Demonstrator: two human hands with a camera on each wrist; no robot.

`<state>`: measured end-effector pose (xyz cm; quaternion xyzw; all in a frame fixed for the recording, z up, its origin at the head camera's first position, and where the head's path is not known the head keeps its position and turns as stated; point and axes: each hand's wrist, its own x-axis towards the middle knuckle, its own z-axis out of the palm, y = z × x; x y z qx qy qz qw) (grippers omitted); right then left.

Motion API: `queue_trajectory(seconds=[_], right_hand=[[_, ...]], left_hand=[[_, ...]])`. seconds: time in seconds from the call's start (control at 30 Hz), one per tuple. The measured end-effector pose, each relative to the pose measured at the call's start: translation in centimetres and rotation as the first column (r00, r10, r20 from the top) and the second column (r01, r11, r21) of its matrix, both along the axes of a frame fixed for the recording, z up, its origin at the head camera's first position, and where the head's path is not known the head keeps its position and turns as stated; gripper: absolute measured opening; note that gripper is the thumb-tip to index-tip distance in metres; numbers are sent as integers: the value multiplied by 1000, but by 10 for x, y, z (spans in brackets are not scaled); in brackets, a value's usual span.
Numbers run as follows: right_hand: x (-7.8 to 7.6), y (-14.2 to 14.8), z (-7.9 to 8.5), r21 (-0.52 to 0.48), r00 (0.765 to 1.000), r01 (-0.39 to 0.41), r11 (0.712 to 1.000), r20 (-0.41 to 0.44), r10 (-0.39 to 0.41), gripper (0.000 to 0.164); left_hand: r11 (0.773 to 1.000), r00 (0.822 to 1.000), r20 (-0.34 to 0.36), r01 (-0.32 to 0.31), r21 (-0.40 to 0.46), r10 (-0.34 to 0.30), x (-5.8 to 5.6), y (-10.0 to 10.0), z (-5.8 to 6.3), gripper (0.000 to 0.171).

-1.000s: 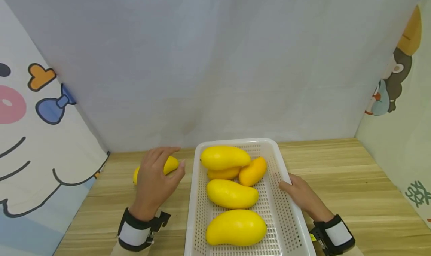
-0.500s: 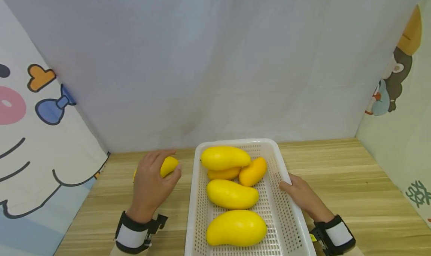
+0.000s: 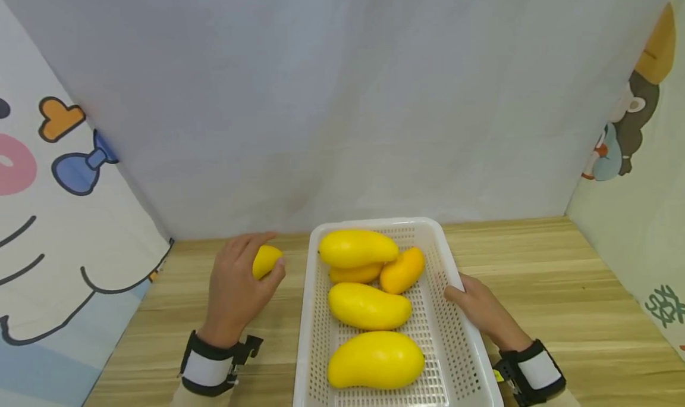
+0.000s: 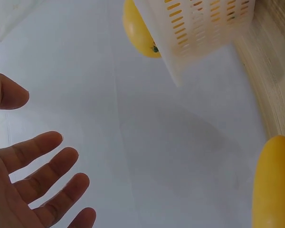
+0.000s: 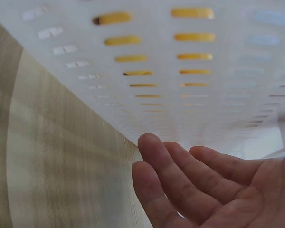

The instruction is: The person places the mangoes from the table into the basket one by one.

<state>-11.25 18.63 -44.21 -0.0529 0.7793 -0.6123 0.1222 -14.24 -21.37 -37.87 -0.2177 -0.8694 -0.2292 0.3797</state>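
Observation:
Over a yellow mango (image 3: 266,261) on the table hovers my left hand (image 3: 238,288), palm down, thumb and fingers spread apart. It hides the mango's left part in the head view. The left wrist view shows this mango (image 4: 274,185) well apart from the spread fingers (image 4: 50,173). My right hand (image 3: 481,309) grips the right rim of a white perforated plastic basket (image 3: 305,335), thumb over the rim and fingers (image 5: 180,183) against the outer wall. Inside the basket lie three large yellow mangoes (image 3: 376,360) and two smaller orange-yellow ones (image 3: 403,270).
The wood-grain table (image 3: 535,288) runs back to a pale cloth wall (image 3: 348,109). Printed cartoon panels stand at the left (image 3: 80,234) and right (image 3: 637,216). The basket's left wall lies between the loose mango and the basket's contents.
My left hand has shifted slightly left over the loose mango and now covers its left end. The right hand and the basket have stayed in place.

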Motion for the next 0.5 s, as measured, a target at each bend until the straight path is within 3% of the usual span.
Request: queue_trajectory(seconds=[0.5], right_hand=[[1, 0, 1, 6, 1000, -5, 1000, 14, 5, 47]], left_hand=[[991, 999, -27, -20, -129, 17, -24, -26, -11, 65]])
